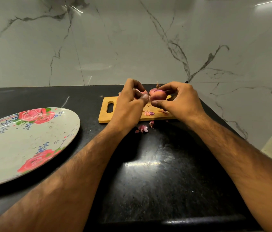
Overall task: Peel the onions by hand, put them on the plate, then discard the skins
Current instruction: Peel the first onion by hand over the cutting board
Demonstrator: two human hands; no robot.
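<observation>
From my seat, both hands are raised just above the wooden cutting board (105, 118), over its far half. The right hand (181, 102) grips a red onion (158, 95), with curled fingers over the top near the dry stem tip and the thumb under it. The onion sits at that hand's fingertips, on its left side, clear of the board. The left hand (129, 102) is right beside it, thumb and fingers pinching a pale pink piece (142, 93). I cannot tell whether that is loose skin or a second onion. The two thumbs nearly meet under the onion.

Small skin scraps (149, 113) lie on the board below the hands, and more skin flakes (142, 128) lie on the black counter (148, 185) just off the board's near edge. The rose-patterned plate (6, 158) sits well to the left of the board, nearer to me.
</observation>
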